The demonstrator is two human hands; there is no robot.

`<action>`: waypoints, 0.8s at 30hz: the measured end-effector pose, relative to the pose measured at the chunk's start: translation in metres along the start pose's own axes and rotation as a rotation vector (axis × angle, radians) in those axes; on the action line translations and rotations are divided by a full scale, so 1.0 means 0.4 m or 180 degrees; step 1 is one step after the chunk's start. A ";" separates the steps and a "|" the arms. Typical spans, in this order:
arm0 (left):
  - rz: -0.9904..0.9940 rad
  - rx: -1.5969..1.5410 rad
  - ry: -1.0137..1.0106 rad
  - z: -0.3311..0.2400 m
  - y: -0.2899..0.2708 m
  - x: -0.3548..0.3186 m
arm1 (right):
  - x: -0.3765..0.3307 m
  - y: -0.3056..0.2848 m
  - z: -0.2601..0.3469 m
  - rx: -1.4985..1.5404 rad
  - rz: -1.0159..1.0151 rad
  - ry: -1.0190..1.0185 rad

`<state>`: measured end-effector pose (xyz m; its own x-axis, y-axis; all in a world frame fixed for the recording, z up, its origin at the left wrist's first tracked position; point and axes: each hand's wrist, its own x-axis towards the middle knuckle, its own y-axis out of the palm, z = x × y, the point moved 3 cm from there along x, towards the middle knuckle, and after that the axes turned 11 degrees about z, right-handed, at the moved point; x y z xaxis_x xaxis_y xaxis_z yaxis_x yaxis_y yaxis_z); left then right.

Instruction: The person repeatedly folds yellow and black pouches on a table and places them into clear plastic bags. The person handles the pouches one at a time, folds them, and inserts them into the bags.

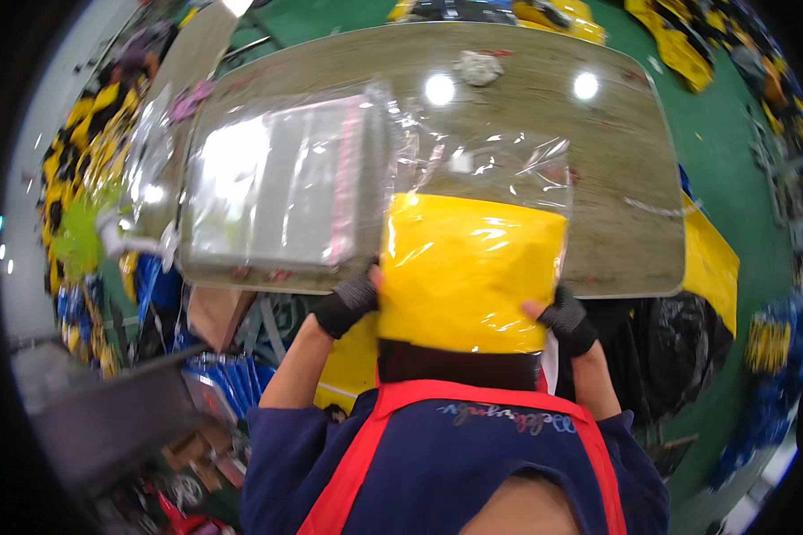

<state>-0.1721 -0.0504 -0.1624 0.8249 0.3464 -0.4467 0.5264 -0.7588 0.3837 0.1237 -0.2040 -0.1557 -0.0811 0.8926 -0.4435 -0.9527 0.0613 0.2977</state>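
A folded yellow sheet-like item (473, 267) lies inside a clear plastic bag (482, 165) at the near edge of the table, in front of my body. A dark band shows along its near edge. My left hand (355, 299), in a dark fingerless glove, grips the bag's left side. On the opposite side my right hand (564, 321), gloved the same way, holds the edge with the thumb on top. The other fingers of both hands are mostly hidden. Beyond the yellow item, the bag's slack clear part spreads wrinkled over the table.
A stack of clear plastic bags (285, 187) with a pinkish strip lies left on the wooden-topped table (620, 196). A crumpled whitish lump (479, 68) sits at the far side. Yellow material (712, 259) hangs at the right, and a dark grey surface (120, 419) stands lower left.
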 end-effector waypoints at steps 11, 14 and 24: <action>-0.0397 0.0538 0.0157 0.233 0.108 -0.080 | -0.213 0.075 -0.050 0.0850 0.0182 -0.0560; 0.0331 0.0602 0.0519 0.115 0.199 -0.055 | -0.226 0.056 -0.074 -0.0520 -0.0117 -0.0675; 0.0238 0.0814 0.0455 0.134 0.296 0.292 | -0.103 -0.037 0.230 -0.0812 -0.1106 -0.2358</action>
<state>-0.0245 -0.1295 -0.2123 0.8896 0.3447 -0.2996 0.4091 -0.8931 0.1871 0.1681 -0.2006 -0.0641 0.3552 0.9088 0.2190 -0.9320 0.3622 0.0085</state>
